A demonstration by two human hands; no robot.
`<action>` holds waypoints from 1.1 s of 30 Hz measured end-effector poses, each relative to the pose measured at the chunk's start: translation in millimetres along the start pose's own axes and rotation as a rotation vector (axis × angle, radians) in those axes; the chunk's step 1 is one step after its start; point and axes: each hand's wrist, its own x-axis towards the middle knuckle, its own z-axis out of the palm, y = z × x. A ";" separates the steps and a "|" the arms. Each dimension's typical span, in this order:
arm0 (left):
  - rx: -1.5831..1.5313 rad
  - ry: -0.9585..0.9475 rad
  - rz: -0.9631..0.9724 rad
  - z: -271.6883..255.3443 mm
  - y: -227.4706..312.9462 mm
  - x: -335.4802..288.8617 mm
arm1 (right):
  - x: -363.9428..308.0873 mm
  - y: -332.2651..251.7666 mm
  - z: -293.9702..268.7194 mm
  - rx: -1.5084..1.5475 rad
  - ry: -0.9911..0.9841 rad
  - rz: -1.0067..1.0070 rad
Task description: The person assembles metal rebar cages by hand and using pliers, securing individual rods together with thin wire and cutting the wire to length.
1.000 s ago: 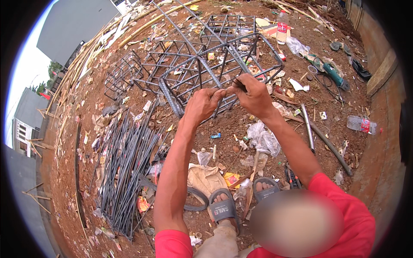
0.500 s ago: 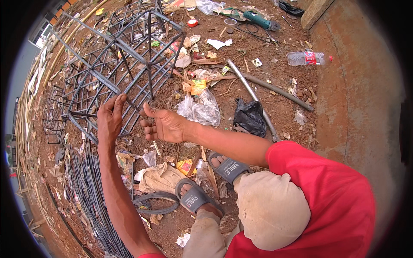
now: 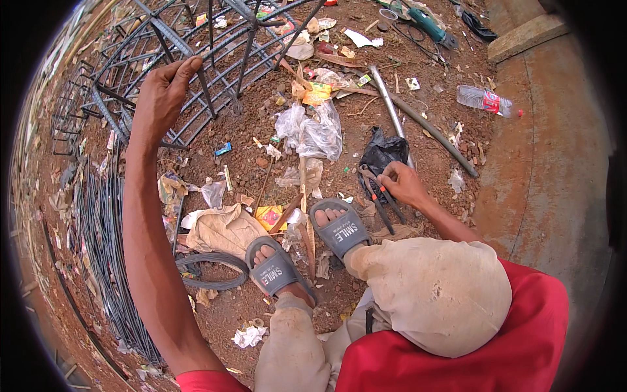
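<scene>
My left hand (image 3: 162, 95) is closed round a bar of the rebar cage (image 3: 171, 40) at the upper left; the fingers' far side is hidden. Open squares of ribbed steel bars, tied together, make up the cage. Low at the right, beside my foot, my right hand (image 3: 403, 185) has its fingers closed on pincers (image 3: 373, 190) with dark handles marked in red. Their jaws point up, towards a crumpled black plastic bag (image 3: 383, 151), and the handle ends lie near the ground.
A coil of tie wire (image 3: 214, 282) lies by my left sandal (image 3: 277, 266), with a bundle of thin rods (image 3: 114, 261) further left. A metal pipe (image 3: 390, 104), a plastic bottle (image 3: 484, 101) and a green angle grinder (image 3: 431, 27) lie to the right. Litter covers the soil.
My right hand has left the cage beside my left hand, come down to the right and taken hold of the pincers. My left hand stays at the cage. The view has tilted downward.
</scene>
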 end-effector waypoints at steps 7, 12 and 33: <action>-0.020 -0.015 -0.019 -1.9 12.3 -5.4 | -44.8 -5.1 48.0 -0.392 -0.151 0.100; -0.055 0.002 0.058 -6.7 11.4 -1.3 | -46.1 37.1 60.0 -0.398 -0.058 0.005; -0.081 -0.109 -0.168 -8.9 19.9 -4.1 | 83.7 -208.2 -23.4 -0.159 0.315 -0.761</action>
